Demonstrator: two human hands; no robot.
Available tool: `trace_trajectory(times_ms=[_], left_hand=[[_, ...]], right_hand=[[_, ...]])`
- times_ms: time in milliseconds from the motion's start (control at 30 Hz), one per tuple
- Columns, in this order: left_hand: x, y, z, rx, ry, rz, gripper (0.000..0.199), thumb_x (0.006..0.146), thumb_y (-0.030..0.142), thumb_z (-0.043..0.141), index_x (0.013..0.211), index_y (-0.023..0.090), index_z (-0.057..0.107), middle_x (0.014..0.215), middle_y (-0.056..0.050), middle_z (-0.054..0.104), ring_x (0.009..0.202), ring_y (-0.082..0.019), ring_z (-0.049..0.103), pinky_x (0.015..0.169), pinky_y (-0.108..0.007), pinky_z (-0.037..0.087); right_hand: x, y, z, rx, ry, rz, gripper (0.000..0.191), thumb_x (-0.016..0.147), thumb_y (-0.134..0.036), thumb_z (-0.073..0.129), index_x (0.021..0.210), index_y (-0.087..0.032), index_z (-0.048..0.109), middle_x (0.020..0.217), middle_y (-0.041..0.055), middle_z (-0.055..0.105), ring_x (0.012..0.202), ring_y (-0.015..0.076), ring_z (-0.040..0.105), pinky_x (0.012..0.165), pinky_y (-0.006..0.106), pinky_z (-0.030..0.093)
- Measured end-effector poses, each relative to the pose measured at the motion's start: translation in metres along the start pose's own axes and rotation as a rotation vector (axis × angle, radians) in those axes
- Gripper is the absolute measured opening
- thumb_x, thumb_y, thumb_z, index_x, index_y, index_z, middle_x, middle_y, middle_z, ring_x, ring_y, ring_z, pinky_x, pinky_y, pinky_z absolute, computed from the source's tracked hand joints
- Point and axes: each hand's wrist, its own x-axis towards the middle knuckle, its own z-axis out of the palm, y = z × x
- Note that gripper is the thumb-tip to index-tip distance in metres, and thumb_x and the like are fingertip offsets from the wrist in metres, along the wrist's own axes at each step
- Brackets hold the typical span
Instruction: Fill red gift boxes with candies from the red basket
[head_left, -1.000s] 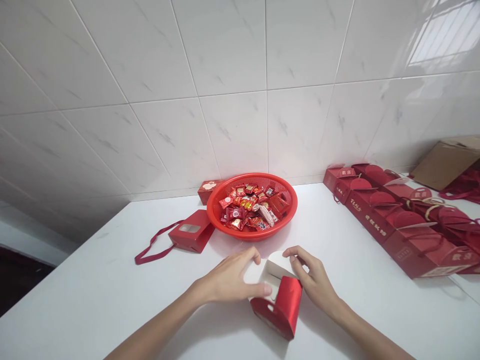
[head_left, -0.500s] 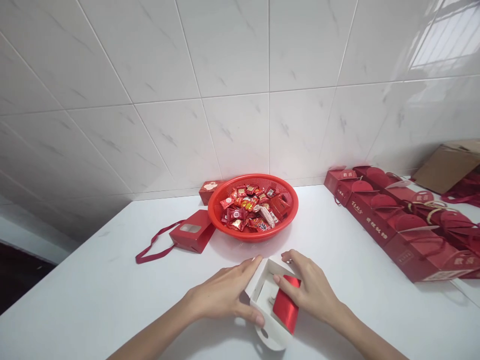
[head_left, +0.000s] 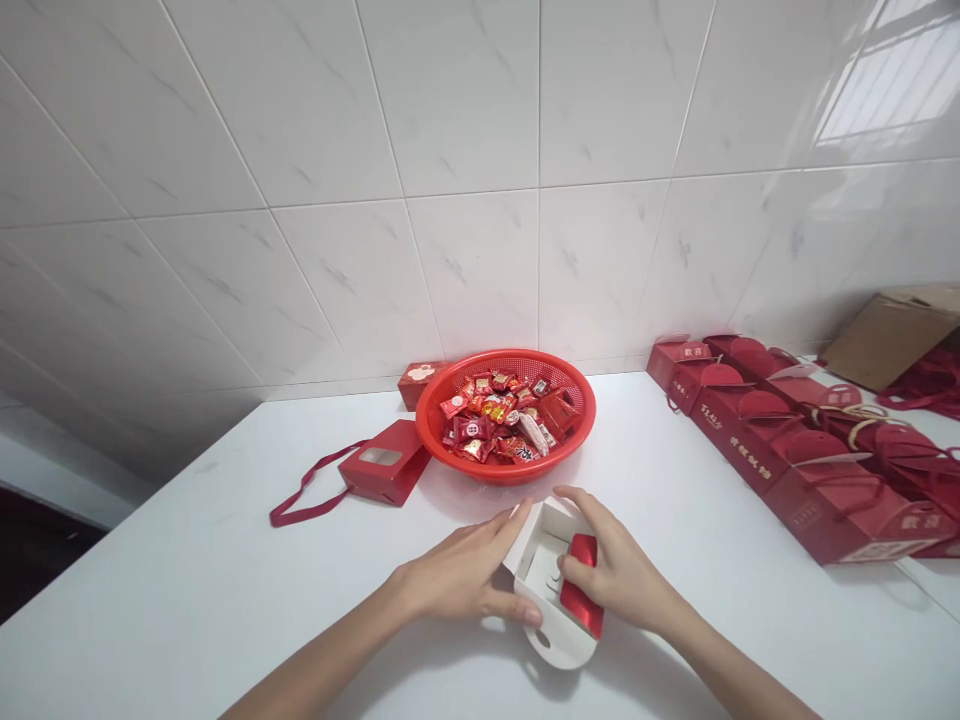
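Two hands hold one box (head_left: 538, 572) between them, at the near side of the table (head_left: 225, 600); whether its base rests there or sits just above cannot be told. Left hand (head_left: 480, 575): half open, thumb at the near left corner, fingers along the left wall. Right hand (head_left: 611, 565): loosely curled, thumb bent against the red panel (head_left: 582, 598), forefinger reaching past the far end. The red panel leans over the right part of the opening; the end flap (head_left: 566, 645), white with a hole, points toward the person. Handling (judged): the box should be light — thin card, stiff along its folds, yielding across flat faces. Expect creasing or a torn slot under hard pressure. The glossy red face may slip under dry fingertips. Take hold at the corners and fold lines, one hand per side; avoid squeezing mid-wall, and do not lift by the end flap. Just beyond stands the basket (head_left: 506, 472) of wrapped sweets (head_left: 495, 420). To its left lies a window box (head_left: 379, 465) with a strap (head_left: 311, 511); a small box (head_left: 416, 385) sits behind, near the wall (head_left: 472, 270). Far right: rows of red cartons (head_left: 757, 450) — and a brown case (head_left: 885, 335) past them.
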Motion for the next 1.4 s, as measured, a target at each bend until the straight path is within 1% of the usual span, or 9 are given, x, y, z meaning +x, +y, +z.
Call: trace_trajectory(times_ms=[200,433,667,767,833,967,1100,1267,1400], left_hand=[[0.002,-0.003,-0.007,0.037,0.012,0.005,0.113,0.075,0.069,0.066,0.159,0.027,0.004,0.162,-0.013,0.022,0.145,-0.039,0.029,0.113,-0.047,0.033],[0.001,-0.008,-0.025,-0.053,0.062,0.01,0.109,0.073,0.064,0.071,0.158,0.033,0.01,0.156,-0.009,0.038,0.135,-0.037,0.044,0.104,-0.043,0.042],[-0.006,-0.009,-0.05,-0.004,0.09,-0.034,0.082,0.072,0.058,0.073,0.145,0.029,0.046,0.128,-0.007,0.064,0.108,-0.03,0.061,0.083,-0.03,0.047],[-0.006,0.001,-0.074,0.075,0.102,-0.043,0.04,0.084,0.055,0.06,0.095,0.019,0.074,0.085,-0.003,0.07,0.073,-0.019,0.061,0.064,-0.024,0.041],[0.001,0.008,-0.088,0.123,0.157,-0.044,0.042,0.092,0.05,0.051,0.076,0.017,0.071,0.069,-0.001,0.066,0.062,-0.015,0.056,0.059,-0.024,0.037],[0.043,0.011,-0.105,0.23,0.338,0.121,0.024,0.092,0.032,0.053,0.098,0.019,0.073,0.093,-0.004,0.07,0.084,-0.018,0.063,0.075,-0.026,0.045],[0.105,-0.004,-0.109,0.457,0.29,0.147,0.044,0.077,0.006,0.06,0.119,0.019,0.067,0.124,-0.011,0.059,0.112,-0.024,0.058,0.089,-0.03,0.045],[0.141,-0.021,-0.115,0.44,0.153,0.161,0.017,0.076,0.02,0.068,0.092,0.016,0.073,0.097,-0.008,0.062,0.088,-0.021,0.06,0.071,-0.027,0.043],[0.132,-0.023,-0.116,0.054,0.22,0.118,0.034,0.084,0.047,0.062,0.08,0.013,0.068,0.073,-0.001,0.058,0.065,-0.015,0.052,0.059,-0.025,0.036]], right_hand=[[0.004,0.002,-0.024,0.381,-0.196,0.045,0.066,0.066,-0.024,0.053,0.132,-0.025,0.05,0.118,0.006,0.063,0.106,0.0274,0.06,0.089,0.041,0.05],[0.005,0.028,-0.051,0.195,-0.441,-0.105,0.107,0.065,-0.043,0.084,0.155,-0.032,0.026,0.166,0.0048,0.007,0.152,0.0315,0.002,0.121,0.051,0.01],[0.007,0.03,-0.042,0.027,-0.446,-0.129,0.115,0.067,-0.051,0.083,0.157,-0.034,0.012,0.165,0.0027,-0.006,0.151,0.0311,-0.01,0.121,0.053,0.003],[0.006,0.029,-0.044,0.046,-0.413,-0.179,0.115,0.065,-0.056,0.083,0.157,-0.034,0.015,0.166,0.0033,0.001,0.151,0.0319,-0.007,0.121,0.053,0.005],[0.005,0.028,-0.047,0.082,-0.376,-0.218,0.108,0.068,-0.061,0.079,0.156,-0.034,0.021,0.166,0.0029,0.002,0.152,0.0314,-0.004,0.121,0.053,0.006],[0.006,0.025,-0.049,0.168,-0.26,-0.298,0.081,0.079,-0.066,0.065,0.15,-0.036,0.037,0.166,0.0022,0.01,0.152,0.0315,0.002,0.121,0.055,0.009],[0.009,0.024,-0.047,0.268,-0.138,-0.339,0.064,0.087,-0.06,0.059,0.144,-0.035,0.045,0.161,0.0048,0.029,0.151,0.0315,0.016,0.12,0.054,0.017],[0.011,0.029,-0.048,0.309,-0.006,-0.329,0.052,0.089,-0.054,0.058,0.137,-0.033,0.053,0.151,0.0066,0.045,0.142,0.0315,0.036,0.118,0.053,0.027],[0.012,0.031,-0.047,0.335,0.089,-0.259,0.045,0.087,-0.052,0.061,0.127,-0.029,0.061,0.142,0.009,0.054,0.132,0.0319,0.048,0.112,0.051,0.037]])
